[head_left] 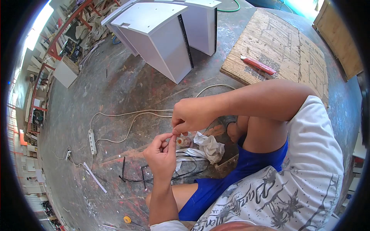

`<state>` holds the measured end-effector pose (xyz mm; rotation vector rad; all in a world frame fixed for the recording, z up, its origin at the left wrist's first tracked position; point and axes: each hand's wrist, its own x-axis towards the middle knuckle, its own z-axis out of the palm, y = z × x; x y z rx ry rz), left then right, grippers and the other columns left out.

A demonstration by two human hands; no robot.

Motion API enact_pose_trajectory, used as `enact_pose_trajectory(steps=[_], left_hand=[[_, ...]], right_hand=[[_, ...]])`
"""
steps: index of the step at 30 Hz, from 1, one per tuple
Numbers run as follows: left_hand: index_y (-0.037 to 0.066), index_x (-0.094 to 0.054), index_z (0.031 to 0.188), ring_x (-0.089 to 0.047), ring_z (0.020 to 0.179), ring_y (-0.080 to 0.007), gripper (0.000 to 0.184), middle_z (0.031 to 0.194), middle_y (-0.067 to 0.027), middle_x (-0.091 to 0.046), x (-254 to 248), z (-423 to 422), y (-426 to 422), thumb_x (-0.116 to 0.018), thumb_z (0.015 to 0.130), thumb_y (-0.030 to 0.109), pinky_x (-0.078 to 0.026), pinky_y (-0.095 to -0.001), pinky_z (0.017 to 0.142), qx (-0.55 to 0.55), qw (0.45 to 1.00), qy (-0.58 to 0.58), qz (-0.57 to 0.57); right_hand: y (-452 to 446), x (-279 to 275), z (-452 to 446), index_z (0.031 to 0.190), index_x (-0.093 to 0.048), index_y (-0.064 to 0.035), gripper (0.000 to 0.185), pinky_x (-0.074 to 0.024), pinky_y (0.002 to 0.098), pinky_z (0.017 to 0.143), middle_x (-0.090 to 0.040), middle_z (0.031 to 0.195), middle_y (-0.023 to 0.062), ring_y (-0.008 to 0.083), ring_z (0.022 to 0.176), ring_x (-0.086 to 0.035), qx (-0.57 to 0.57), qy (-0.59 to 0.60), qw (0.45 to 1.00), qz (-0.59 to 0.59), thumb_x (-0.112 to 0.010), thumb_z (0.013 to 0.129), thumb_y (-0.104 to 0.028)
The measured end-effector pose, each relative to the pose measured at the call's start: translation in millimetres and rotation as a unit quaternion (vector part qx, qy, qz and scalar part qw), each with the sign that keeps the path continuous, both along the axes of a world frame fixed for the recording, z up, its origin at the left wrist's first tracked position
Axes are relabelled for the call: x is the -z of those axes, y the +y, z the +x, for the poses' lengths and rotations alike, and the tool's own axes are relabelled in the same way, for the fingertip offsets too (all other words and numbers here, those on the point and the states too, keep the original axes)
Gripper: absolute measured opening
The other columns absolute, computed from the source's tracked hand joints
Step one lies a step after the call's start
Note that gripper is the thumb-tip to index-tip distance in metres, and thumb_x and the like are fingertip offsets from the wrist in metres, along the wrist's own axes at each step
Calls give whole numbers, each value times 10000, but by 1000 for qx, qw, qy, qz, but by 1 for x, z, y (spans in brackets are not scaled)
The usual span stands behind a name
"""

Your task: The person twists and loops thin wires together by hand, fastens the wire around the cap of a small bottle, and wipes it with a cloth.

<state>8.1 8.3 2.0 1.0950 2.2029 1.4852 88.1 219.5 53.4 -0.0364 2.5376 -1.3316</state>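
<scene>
My left hand [162,154] is raised in a pinch, its fingertips meeting those of my right hand [189,117]. Whatever lies between the fingertips is too small to make out. My right hand is also closed, its fingers curled downward. Just below and to the right of the fingertips, a small glass jar [184,142] stands on the floor. Beside it lie a crumpled white cloth or paper [211,148] and black cables [189,169].
White panel units [165,50] stand ahead. A red cutter [259,65] lies on a printed wooden board [277,46] at the right. A white power strip [92,142] with a long cable lies on the floor [77,115] at the left, near a white strip [95,177].
</scene>
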Motion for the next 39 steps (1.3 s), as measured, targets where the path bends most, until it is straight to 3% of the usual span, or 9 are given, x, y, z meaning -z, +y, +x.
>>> enact_pose_trajectory(steps=[7, 10, 16, 22, 35, 39], left_hand=[[-4, -730, 963, -364, 572, 0, 85, 611, 78, -463, -5, 2, 2, -776, 893, 13, -258, -204, 515, 5, 1000, -8, 2], [-19, -716, 981, -356, 583, 8, 93, 636, 93, -455, -7, 2, 3, -760, 919, 38, -249, -196, 524, 12, 997, -81, 4], [-25, -707, 989, -378, 599, 23, 139, 683, 86, -542, 2, -4, -1, -720, 974, 113, -267, -182, 528, 37, 989, -143, 10], [-33, -707, 991, -420, 617, 20, 158, 719, 59, -610, -1, -4, -1, -702, 993, 125, -307, -177, 545, 50, 989, -138, -5], [-39, -713, 957, -420, 603, 6, 120, 675, 68, -569, -1, -1, 0, -730, 967, 80, -307, -197, 535, 26, 992, -124, 3], [-32, -703, 963, -426, 609, 1, 103, 665, 68, -542, 4, -3, -1, -738, 956, 65, -304, -196, 543, 18, 999, -37, -12]], right_hand=[[2, -2, 1, 974, -778, -3, 235, -573, 359, 710, -775, 847, 124, 230, 764, -746, 2, 26, 999, 20, -705, 907, -215], [2, -2, 2, 954, -778, 1, 223, -580, 354, 709, -774, 844, 132, 228, 755, -747, 15, 49, 999, 16, -724, 883, -203], [2, -3, 3, 925, -776, 7, 199, -586, 340, 704, -772, 827, 125, 217, 747, -751, 22, 77, 997, 4, -754, 848, -176], [0, -6, 5, 892, -772, 9, 160, -584, 328, 686, -764, 793, 118, 204, 724, -747, 24, 93, 995, 0, -767, 813, -130], [-3, 3, 4, 866, -767, -3, 143, -581, 343, 682, -758, 778, 122, 235, 727, -750, 22, 134, 990, 46, -795, 784, -118], [-1, 5, 3, 943, -776, -19, 224, -581, 370, 726, -770, 832, 122, 252, 786, -754, 3, 102, 994, 50, -763, 857, -226]])
